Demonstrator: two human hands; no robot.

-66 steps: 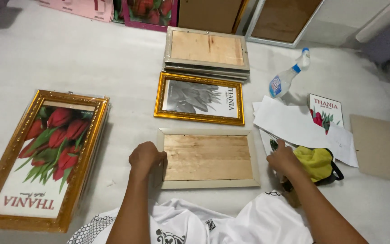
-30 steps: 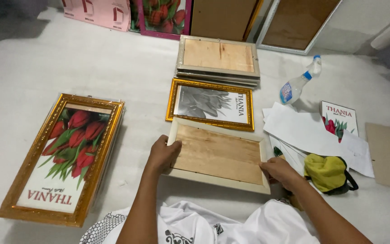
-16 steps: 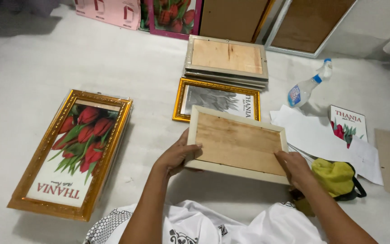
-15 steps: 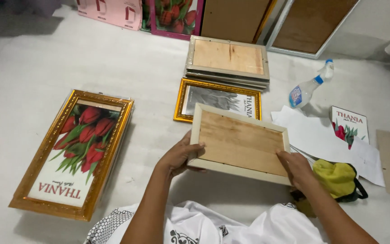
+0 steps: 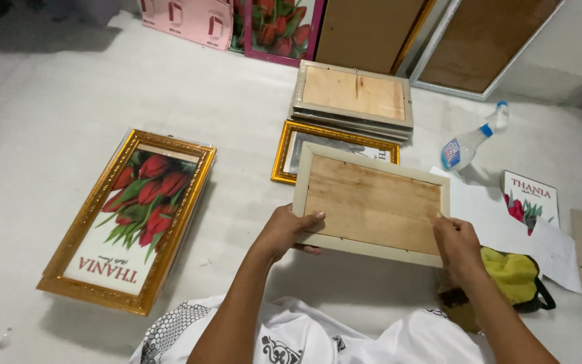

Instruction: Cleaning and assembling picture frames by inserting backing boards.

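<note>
I hold a picture frame (image 5: 370,202) with its plywood back facing up, lifted and tilted above the floor. My left hand (image 5: 285,230) grips its left edge, thumb on top. My right hand (image 5: 458,240) grips its lower right corner. Beyond it on the floor lies a small gold frame (image 5: 291,145), partly hidden by the lifted frame. Farther back is a stack of frames (image 5: 353,96) lying back side up.
A large gold frame with a red tulip print (image 5: 131,216) lies at the left. A spray bottle (image 5: 470,142), white paper sheets (image 5: 500,219), a small tulip print (image 5: 529,199) and a yellow-green cloth (image 5: 516,272) are at the right. Boards lean against the far wall (image 5: 372,30).
The wood-backed frame was lying flat on the floor; both hands took its edges, raised it off the floor and tilted it up over the small gold frame.
</note>
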